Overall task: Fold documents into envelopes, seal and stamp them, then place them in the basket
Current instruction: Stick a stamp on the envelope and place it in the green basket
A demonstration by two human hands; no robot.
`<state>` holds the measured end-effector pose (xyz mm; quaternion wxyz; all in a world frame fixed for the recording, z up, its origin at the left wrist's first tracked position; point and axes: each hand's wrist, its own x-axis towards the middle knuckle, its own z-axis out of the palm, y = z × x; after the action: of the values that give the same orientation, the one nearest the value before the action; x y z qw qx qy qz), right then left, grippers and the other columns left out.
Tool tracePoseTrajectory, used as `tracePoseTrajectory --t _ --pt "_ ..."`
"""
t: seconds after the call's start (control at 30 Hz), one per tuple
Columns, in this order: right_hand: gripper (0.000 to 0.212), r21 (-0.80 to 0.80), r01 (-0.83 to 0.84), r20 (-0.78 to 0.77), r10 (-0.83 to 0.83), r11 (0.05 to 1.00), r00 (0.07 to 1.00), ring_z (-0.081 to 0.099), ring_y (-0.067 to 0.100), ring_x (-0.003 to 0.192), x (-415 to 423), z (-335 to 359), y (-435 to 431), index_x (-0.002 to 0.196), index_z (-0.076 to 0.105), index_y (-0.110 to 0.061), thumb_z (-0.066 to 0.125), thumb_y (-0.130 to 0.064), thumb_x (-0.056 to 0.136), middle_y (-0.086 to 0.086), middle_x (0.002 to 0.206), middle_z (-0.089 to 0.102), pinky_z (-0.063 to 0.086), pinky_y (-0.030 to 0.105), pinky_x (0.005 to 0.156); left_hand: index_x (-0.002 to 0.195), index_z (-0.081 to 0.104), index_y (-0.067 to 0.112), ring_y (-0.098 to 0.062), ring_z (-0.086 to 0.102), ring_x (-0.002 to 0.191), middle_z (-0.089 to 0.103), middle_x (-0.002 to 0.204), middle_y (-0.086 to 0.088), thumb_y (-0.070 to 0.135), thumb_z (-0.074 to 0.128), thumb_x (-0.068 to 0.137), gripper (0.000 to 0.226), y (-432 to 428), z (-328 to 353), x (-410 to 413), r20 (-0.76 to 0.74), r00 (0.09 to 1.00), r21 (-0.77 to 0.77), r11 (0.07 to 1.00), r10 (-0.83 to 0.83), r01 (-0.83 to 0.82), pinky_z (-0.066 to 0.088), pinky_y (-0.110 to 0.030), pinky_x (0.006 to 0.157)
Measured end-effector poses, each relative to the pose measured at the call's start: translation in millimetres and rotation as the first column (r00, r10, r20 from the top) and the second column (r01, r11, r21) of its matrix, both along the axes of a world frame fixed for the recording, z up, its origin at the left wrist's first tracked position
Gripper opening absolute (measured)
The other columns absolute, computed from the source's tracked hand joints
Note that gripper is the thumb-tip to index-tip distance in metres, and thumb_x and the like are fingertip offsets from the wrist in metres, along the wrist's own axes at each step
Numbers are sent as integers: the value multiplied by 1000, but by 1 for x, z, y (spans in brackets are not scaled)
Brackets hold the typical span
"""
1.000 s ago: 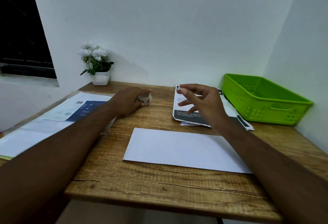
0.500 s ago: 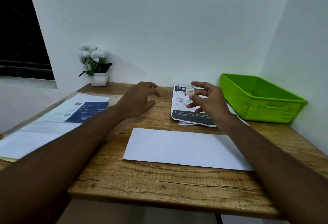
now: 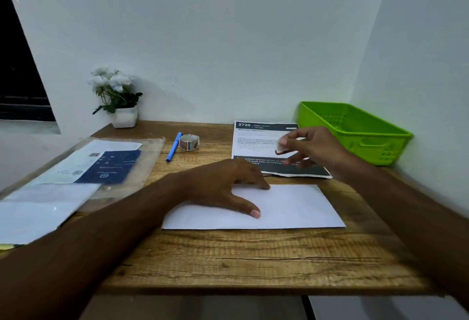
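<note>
At the far left of the frame, one clear plastic sleeve point(image 3: 83, 167) of papers, a dark blue printed sheet showing on top, lies on the wooden desk point(image 3: 241, 256). Behind it, left of centre, stands one white pot of white flowers point(image 3: 119, 99). Toward the middle lie one blue pen point(image 3: 173, 146), its long axis running front to back, and just right of it one roll of stamps point(image 3: 189, 142) lying on its side. At centre, the left hand point(image 3: 223, 187) lies palm down, fingers spread and relaxed, gripping nothing; its fingertips and thumb press the left part of one white envelope point(image 3: 291, 208). The envelope lies flat near the desk's front, long axis left to right. Behind it, one printed document point(image 3: 256, 142) headed "2720" lies flat, long axis front to back, with further sheet edges showing beneath. Above it hovers the right hand point(image 3: 312, 146), thumb and forefinger pinched on one small pale stamp point(image 3: 281, 147), the other fingers loosely curled. At the right edge, one green plastic basket point(image 3: 355, 139) sits in the corner.
</note>
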<state>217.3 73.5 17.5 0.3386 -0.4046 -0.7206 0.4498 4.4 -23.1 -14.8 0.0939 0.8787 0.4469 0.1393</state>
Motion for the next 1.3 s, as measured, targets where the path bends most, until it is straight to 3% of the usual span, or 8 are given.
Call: tracePoseTrajectory --t 0.1,0.2,0.37,0.6,0.7,0.8,0.97,1.3 --pt "8 -34 -10 54 11 999 998 72 13 71 28 -1 -12 90 71 -14 71 -22 87 -6 78 74 47 23 54 121 61 35 -4 50 115 56 123 19 56 73 74 54 2 3 -3 53 998 -57 998 29 -26 45 -33 97" --pt "10 -61 17 83 -11 998 996 61 7 54 52 -9 -25 88 74 -10 74 -20 83 0 63 67 42 17 47 120 60 37 -3 52 110 56 120 20 49 78 72 53 2 4 -5 86 996 -110 994 33 -23 46 -28 93" --pt "19 -68 38 132 -29 997 991 57 3 50 75 -25 -36 95 76 -10 79 -12 77 -3 61 68 35 14 42 126 54 37 6 50 103 54 112 26 53 75 71 62 0 9 1 57 994 -140 987 91 -82 41 -9 84" --pt "31 -67 -24 107 31 997 994 56 3 48 78 -30 -35 103 73 -7 80 -1 73 -2 61 69 37 10 43 111 61 26 -6 52 92 58 100 9 67 63 75 54 15 0 60 -9 978 42 977 210 -210 44 -26 79" --pt "27 -61 -47 126 55 997 991 57 3 50 78 -29 -33 101 72 -13 78 -4 76 2 70 69 36 10 42 107 61 27 -10 53 90 53 90 13 63 70 71 52 22 -4 80 89 955 -56 959 282 -278 39 -26 69" --pt "14 -35 -18 171 23 999 985 59 4 53 78 -31 -31 92 73 -18 78 -14 80 0 76 72 34 14 43 105 61 29 2 46 78 47 84 19 58 76 67 51 26 -9 84 180 909 -180 921 375 -344 33 -21 63" --pt "11 -12 5 176 -3 1000 984 59 4 54 77 -31 -34 88 75 -17 77 -24 80 -3 68 71 32 17 45 93 65 23 0 54 70 58 78 14 44 83 66 38 27 -8 85 287 866 -239 906 410 -350 39 -21 58" --pt "20 15 52 32 -52 999 998 54 5 51 74 -31 -41 84 75 -10 84 -21 71 1 63 68 28 23 48 77 71 21 -2 59 55 69 65 1 15 81 72 13 20 0 90 500 771 -188 918 395 -349 47 -18 57"
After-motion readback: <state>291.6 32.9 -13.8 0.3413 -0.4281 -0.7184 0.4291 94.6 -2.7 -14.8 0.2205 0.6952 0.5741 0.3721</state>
